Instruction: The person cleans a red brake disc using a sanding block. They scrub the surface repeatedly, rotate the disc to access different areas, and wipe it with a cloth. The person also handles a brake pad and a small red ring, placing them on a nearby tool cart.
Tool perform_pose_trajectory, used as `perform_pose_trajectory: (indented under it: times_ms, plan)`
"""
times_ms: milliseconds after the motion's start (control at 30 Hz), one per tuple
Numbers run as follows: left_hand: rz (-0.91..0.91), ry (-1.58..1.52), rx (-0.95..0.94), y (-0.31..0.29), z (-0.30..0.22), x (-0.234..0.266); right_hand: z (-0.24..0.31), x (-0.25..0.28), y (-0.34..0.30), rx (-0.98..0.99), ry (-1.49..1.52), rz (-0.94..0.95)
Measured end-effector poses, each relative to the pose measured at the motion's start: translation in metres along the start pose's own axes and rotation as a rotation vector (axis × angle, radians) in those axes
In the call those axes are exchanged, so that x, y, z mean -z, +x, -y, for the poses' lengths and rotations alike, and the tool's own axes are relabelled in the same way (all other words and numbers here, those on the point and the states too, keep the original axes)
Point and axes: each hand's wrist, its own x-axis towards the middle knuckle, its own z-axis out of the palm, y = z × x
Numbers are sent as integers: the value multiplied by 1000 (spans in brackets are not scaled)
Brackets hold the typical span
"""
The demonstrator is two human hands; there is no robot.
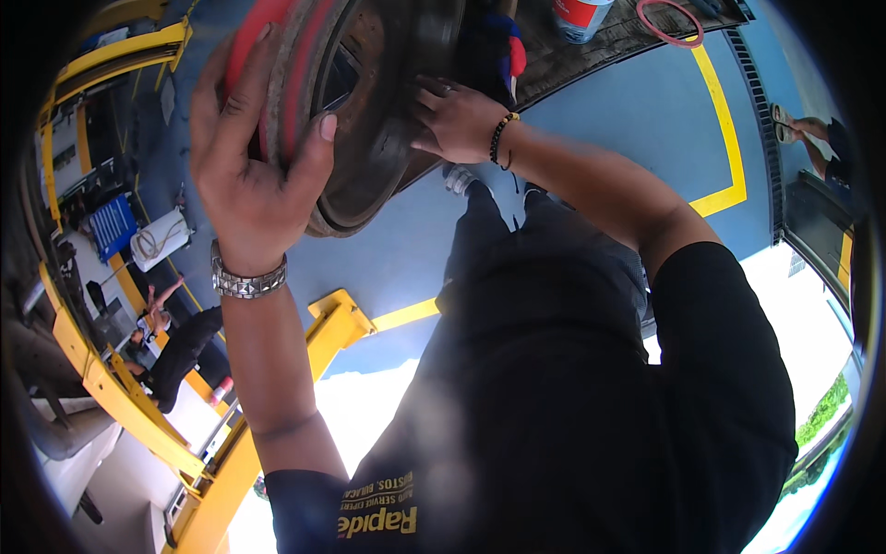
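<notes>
A round metal drum (362,212) with a worn brown rim and red bands is tilted up at the top of the view. My left hand (254,175) grips its left side, with fingers along the outer red band and the thumb over the rim. On the drum's dark right side, my right hand (461,125) has its fingers bent and close together. Their tips are lost in shadow, so what they hold, if anything, cannot be made out. A red and blue item (515,57) lies just beyond the right hand, partly hidden.
A dark work surface (591,66) runs along the top, bearing a red and white can (581,18) and a pink ring (670,22). Yellow lift arms (341,319) stand at left. Another person (180,355) is behind them; someone's feet (783,125) show at far right.
</notes>
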Motion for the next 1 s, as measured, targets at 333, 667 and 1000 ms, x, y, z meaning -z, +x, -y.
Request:
perform_pose_trajectory:
  times_ms: [333,667,1000]
  plan:
    - [-13,-46,28,1,6,-1,-6,-6,20,18,-177,5]
    - [62,36,20,4,3,3,-21,38,26,-110,-236,367]
    - [38,-75,7,-5,20,4,-61,63,19,-58,-701,76]
